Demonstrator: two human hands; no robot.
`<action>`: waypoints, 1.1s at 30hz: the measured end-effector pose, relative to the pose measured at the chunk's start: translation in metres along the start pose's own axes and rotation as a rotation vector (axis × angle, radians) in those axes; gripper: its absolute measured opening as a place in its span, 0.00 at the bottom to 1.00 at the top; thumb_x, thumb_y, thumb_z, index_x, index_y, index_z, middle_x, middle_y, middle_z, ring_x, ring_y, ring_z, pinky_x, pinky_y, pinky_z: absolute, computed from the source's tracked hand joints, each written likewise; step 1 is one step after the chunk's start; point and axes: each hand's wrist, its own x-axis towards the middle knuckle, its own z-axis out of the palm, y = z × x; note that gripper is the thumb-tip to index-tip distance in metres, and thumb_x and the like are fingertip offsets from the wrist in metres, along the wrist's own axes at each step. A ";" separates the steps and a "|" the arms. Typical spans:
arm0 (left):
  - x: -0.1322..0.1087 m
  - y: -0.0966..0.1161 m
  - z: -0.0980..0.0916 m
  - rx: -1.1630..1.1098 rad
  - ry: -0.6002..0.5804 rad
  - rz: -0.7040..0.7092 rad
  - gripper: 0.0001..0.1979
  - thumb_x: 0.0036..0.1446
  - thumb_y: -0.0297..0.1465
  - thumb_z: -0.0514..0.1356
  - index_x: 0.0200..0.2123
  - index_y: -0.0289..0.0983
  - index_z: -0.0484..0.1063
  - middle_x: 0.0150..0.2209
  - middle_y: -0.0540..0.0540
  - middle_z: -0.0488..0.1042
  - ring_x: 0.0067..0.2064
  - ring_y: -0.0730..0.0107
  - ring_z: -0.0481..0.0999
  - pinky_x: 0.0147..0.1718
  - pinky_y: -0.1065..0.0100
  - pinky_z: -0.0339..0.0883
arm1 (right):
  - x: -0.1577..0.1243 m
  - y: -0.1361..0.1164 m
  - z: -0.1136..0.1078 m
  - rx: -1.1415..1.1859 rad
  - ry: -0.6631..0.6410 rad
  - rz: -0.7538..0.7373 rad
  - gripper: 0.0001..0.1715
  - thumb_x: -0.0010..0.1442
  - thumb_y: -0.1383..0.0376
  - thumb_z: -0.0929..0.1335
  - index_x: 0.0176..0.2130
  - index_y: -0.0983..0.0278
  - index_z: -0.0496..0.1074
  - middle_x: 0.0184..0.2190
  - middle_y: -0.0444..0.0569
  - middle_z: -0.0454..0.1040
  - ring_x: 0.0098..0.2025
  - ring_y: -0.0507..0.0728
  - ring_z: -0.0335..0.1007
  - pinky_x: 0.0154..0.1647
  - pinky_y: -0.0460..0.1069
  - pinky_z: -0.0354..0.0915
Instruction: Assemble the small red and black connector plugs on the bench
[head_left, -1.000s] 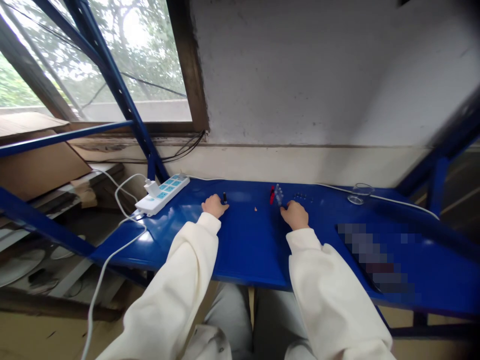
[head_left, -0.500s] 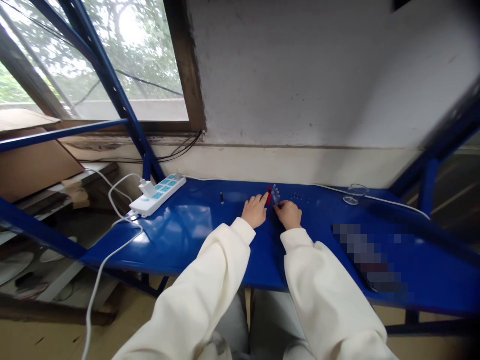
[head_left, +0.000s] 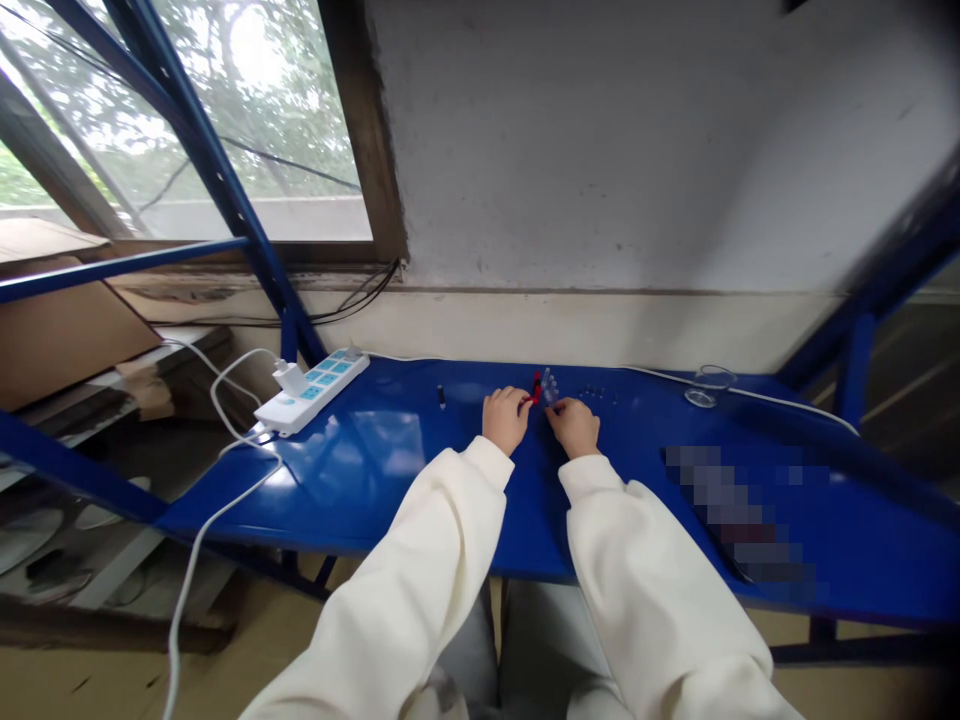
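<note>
My left hand (head_left: 504, 422), fingers bent, meets the small, narrow red object (head_left: 537, 384) on the glossy blue table (head_left: 337, 490); I cannot tell whether it grips. My right hand (head_left: 576, 430) curls beside small clear pieces (head_left: 551, 384), any hold hidden.

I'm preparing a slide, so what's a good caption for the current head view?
Left hand at small red pieces, right hand beside small clear pieces, glossy blue tabletop.

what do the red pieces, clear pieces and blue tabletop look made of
Red pieces: probably plastic, by their saturated colour; finish unclear. Clear pieces: plastic or glass, transparent, with blue showing through. Blue tabletop: likely painted metal, glossy, with bright reflections.
</note>
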 end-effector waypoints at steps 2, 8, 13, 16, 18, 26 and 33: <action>0.000 -0.002 -0.002 -0.116 0.089 -0.022 0.08 0.55 0.33 0.52 0.33 0.37 0.69 0.32 0.46 0.70 0.35 0.69 0.67 0.37 0.66 0.59 | 0.000 0.000 0.000 0.004 -0.001 -0.005 0.14 0.52 0.59 0.62 0.35 0.63 0.71 0.35 0.51 0.72 0.39 0.56 0.67 0.36 0.49 0.55; -0.002 -0.008 -0.003 -0.323 0.180 -0.035 0.09 0.53 0.34 0.53 0.31 0.36 0.69 0.30 0.46 0.70 0.32 0.72 0.68 0.37 0.67 0.62 | -0.005 -0.006 -0.006 -0.001 -0.007 -0.097 0.11 0.52 0.61 0.63 0.32 0.63 0.71 0.33 0.48 0.72 0.37 0.55 0.67 0.36 0.48 0.53; -0.002 -0.010 -0.002 -0.367 0.217 -0.051 0.09 0.53 0.35 0.54 0.30 0.36 0.69 0.29 0.45 0.70 0.32 0.72 0.68 0.36 0.67 0.64 | -0.014 -0.014 -0.011 -0.002 -0.001 -0.257 0.08 0.52 0.63 0.63 0.31 0.63 0.70 0.32 0.47 0.72 0.36 0.53 0.66 0.33 0.47 0.51; -0.001 -0.010 -0.002 -0.387 0.229 -0.075 0.09 0.53 0.35 0.53 0.31 0.36 0.69 0.29 0.45 0.70 0.32 0.72 0.69 0.36 0.67 0.64 | -0.017 -0.016 -0.013 -0.003 -0.007 -0.284 0.08 0.52 0.63 0.63 0.30 0.64 0.69 0.32 0.47 0.72 0.35 0.53 0.66 0.32 0.46 0.50; -0.001 -0.010 -0.003 -0.404 0.233 -0.076 0.09 0.53 0.35 0.53 0.31 0.36 0.69 0.29 0.45 0.70 0.32 0.73 0.69 0.36 0.67 0.64 | -0.017 -0.016 -0.014 -0.003 -0.016 -0.285 0.07 0.52 0.64 0.63 0.30 0.64 0.69 0.32 0.47 0.71 0.35 0.53 0.66 0.31 0.46 0.50; -0.002 -0.008 -0.003 -0.432 0.256 -0.067 0.09 0.53 0.35 0.53 0.31 0.36 0.69 0.30 0.45 0.71 0.31 0.73 0.69 0.35 0.68 0.65 | -0.017 -0.017 -0.014 -0.038 -0.037 -0.303 0.07 0.52 0.64 0.63 0.30 0.64 0.69 0.32 0.48 0.72 0.35 0.53 0.66 0.32 0.47 0.50; -0.002 -0.005 -0.004 -0.470 0.245 -0.100 0.09 0.52 0.34 0.54 0.31 0.36 0.69 0.30 0.45 0.71 0.31 0.74 0.70 0.34 0.69 0.65 | -0.019 -0.018 -0.016 -0.112 0.013 -0.357 0.07 0.53 0.65 0.62 0.31 0.65 0.68 0.33 0.51 0.72 0.38 0.55 0.65 0.35 0.48 0.50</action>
